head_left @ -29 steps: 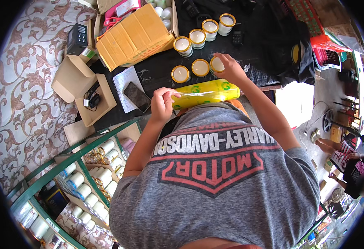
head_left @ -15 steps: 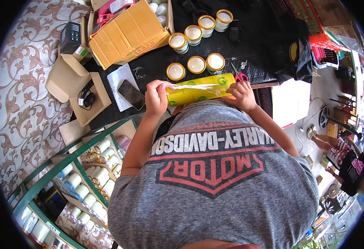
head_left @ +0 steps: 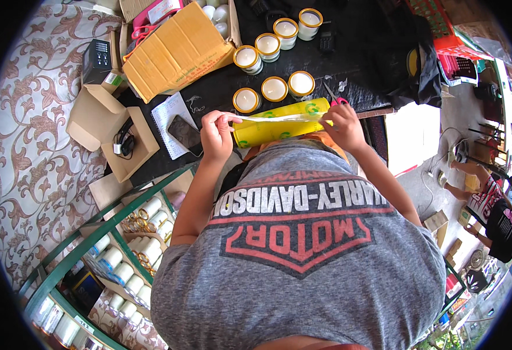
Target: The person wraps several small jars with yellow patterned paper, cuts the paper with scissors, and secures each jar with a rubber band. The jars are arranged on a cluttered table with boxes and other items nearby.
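A thin strip of clear plastic film (head_left: 279, 119) is stretched between my two hands, just over a yellow roll of cling film (head_left: 282, 132) with green marks. My left hand (head_left: 214, 135) pinches the strip's left end beside the roll. At the roll's right end, my right hand (head_left: 346, 126) has thumb and fingers together on the other end of the strip. Beyond the roll stands a row of three white candles in gold-rimmed glass jars (head_left: 274, 89). Scissors with pink handles (head_left: 339, 101) lie just past my right hand, partly hidden by it.
Several more jar candles (head_left: 267, 44) stand farther back on the black-covered table (head_left: 349, 76). At left are a large cardboard box (head_left: 180, 52), an open small box (head_left: 136, 146), a notepad (head_left: 171, 114) and a phone (head_left: 180, 134). A green-framed rack (head_left: 113, 233) holds candles. Another person (head_left: 489, 216) is at far right.
The film between my hands has drawn into a narrower strip, tauter and more separate from the roll. My right hand's fingers have shifted slightly. The person at far right has moved.
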{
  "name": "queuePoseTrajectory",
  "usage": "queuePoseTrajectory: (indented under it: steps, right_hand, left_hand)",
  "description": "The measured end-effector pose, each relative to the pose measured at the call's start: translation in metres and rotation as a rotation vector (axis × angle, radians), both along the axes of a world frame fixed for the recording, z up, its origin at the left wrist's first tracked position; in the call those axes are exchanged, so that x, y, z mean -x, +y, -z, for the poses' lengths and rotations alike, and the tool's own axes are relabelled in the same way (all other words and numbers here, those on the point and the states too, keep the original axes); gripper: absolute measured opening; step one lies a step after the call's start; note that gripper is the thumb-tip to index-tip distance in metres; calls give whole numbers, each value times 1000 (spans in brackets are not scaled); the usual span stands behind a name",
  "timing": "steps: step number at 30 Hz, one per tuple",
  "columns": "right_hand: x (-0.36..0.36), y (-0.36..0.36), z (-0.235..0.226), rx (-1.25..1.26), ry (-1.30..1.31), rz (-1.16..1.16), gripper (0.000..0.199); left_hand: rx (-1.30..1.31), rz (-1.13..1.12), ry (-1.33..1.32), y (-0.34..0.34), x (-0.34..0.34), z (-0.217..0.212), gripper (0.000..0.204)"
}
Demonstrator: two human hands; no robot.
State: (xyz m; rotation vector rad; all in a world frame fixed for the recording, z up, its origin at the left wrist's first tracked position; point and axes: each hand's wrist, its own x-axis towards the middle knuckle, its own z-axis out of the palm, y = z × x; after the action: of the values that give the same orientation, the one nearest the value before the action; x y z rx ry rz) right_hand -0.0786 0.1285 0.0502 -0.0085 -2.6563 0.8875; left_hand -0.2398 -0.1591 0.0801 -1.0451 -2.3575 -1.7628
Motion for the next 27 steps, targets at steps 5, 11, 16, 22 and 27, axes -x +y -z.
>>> queuePoseTrajectory:
  steps: [5,11,16,22,27]
  right_hand:
    - [19,4,-23,910,-209,171,5]
    - [51,-6,26,1156,24,277,5]
    - [59,-19,33,738,69,534,14]
    - [78,-5,52,425,152,542,15]
    - [96,-6,34,602,48,528,15]
  left_hand:
    - [10,-84,-13,7,3,0,16]
    - [26,-293,-82,22,10,5,17]
    - [92,-395,-30,18,14,29,17]
    - [178,-484,86,26,33,27,15]
    - [245,-556,65,28,48,33,12]
